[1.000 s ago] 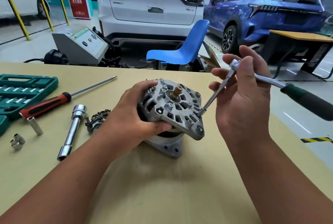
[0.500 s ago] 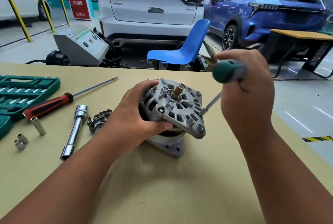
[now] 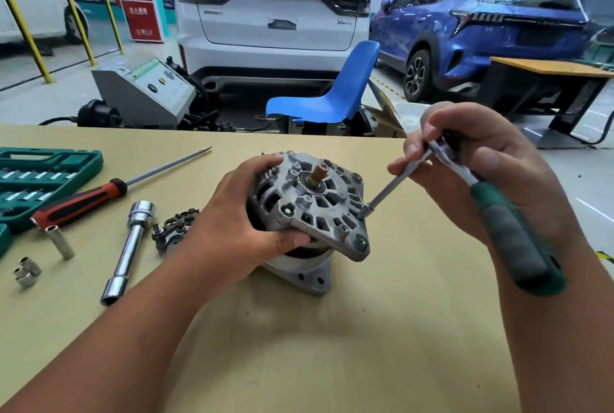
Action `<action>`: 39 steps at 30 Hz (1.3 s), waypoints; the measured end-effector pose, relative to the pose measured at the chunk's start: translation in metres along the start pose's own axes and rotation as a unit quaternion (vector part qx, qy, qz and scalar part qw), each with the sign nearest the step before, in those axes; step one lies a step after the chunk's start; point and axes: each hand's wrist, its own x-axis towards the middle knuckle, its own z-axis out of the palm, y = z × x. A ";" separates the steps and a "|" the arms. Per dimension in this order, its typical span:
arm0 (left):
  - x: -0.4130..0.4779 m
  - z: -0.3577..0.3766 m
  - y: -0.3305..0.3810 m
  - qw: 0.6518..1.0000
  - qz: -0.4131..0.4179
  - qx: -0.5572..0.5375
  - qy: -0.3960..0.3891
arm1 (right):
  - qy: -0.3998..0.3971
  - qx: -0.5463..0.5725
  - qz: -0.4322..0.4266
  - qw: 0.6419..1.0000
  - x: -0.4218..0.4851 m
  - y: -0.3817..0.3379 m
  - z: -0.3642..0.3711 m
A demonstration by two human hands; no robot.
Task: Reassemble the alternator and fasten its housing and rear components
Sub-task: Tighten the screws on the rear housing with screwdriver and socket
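- The alternator (image 3: 309, 210) stands tilted at mid-bench (image 3: 299, 346), its shaft (image 3: 319, 175) end up.
- The left hand (image 3: 242, 226) grips the housing from 9 o'clock, fingers (image 3: 265, 163) curled over the rim and thumb under the near edge.
- The right hand (image 3: 481, 173), at 2 o'clock of the alternator, holds the ratchet (image 3: 511, 240). Its fingers (image 3: 400, 167) pinch the head and extension, and the green handle runs out toward 5 o'clock.
- The socket (image 3: 365, 211) on the extension sits on a bolt at 4 o'clock of the shaft.
- At 9 o'clock of the alternator lie a dark part (image 3: 176, 226), a tube spanner (image 3: 129, 250), a screwdriver (image 3: 83, 200), loose sockets (image 3: 26, 271) and a green case (image 3: 40, 176).
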 end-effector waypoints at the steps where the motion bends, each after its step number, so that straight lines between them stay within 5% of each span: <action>1: 0.000 0.000 0.000 1.000 0.000 -0.002 -0.002 | 0.009 -0.001 -0.003 1.000 0.002 0.000 0.004; 6: 0.000 0.000 -0.003 1.000 -0.003 -0.001 -0.004 | 0.180 -0.055 -0.040 0.981 0.012 0.010 0.030; 10: 0.001 0.000 -0.004 1.000 0.001 0.000 -0.003 | 0.328 -0.260 -0.155 0.895 0.016 0.019 0.043; 14: 0.002 0.001 -0.005 1.000 -0.002 0.000 0.003 | 0.327 -0.362 -0.149 0.860 0.021 0.022 0.041; 22: 0.001 0.001 -0.008 1.000 0.008 0.013 0.008 | 0.139 -0.270 -0.083 0.949 0.009 0.018 0.026; 28: 0.001 0.002 -0.010 1.000 0.005 0.015 0.004 | 0.316 -0.319 -0.068 0.891 0.016 0.032 0.032; 32: 0.002 0.002 -0.010 1.000 0.004 0.016 0.004 | 0.168 -0.277 -0.010 0.946 0.012 0.025 0.035; 36: 0.002 0.002 -0.009 1.000 0.001 0.016 0.003 | -0.076 -0.437 0.082 0.893 0.009 0.029 0.051; 39: 0.002 0.002 -0.005 1.000 0.001 0.006 0.001 | -0.051 -0.390 0.090 0.915 0.011 0.038 0.064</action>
